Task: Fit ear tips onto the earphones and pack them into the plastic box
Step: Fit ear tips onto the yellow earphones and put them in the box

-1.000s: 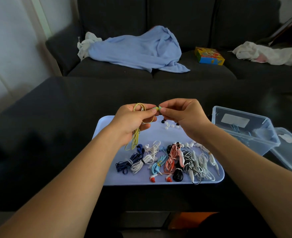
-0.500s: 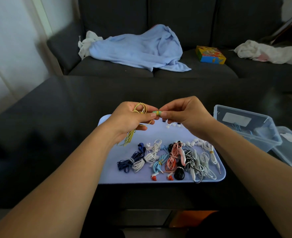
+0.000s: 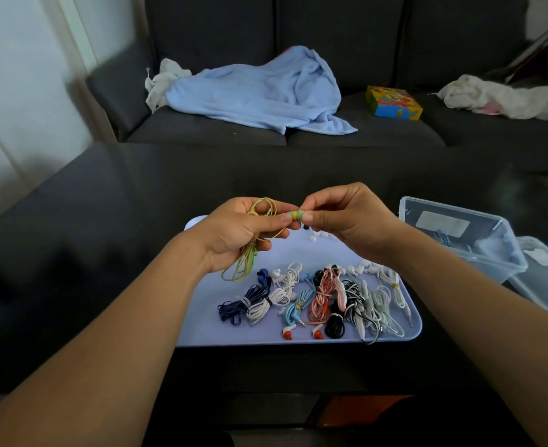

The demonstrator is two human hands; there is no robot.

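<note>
My left hand (image 3: pixel 239 232) holds a coiled yellow-green earphone cable (image 3: pixel 250 253) above the lilac tray (image 3: pixel 198 321). Its green and yellow earbud (image 3: pixel 295 215) is pinched between my left thumb and the fingertips of my right hand (image 3: pixel 347 221). Whether an ear tip sits on it is hidden by the fingers. Several bundled earphones (image 3: pixel 314 301) in blue, white, pink and black lie on the tray's near half. Loose white ear tips (image 3: pixel 318 237) lie on the tray under my hands. The clear plastic box (image 3: pixel 459 237) stands open to the right of the tray.
The box lid (image 3: pixel 546 275) lies right of the box. The tray rests on a dark glossy table (image 3: pixel 105 237). Behind is a dark sofa (image 3: pixel 363 133) with a blue blanket (image 3: pixel 259 91), a colourful box (image 3: pixel 393 103) and white cloths (image 3: pixel 498 95).
Both hands have stayed together at the earbud. They sank slightly toward the tray, and the green and yellow earbud shows more between the fingertips.
</note>
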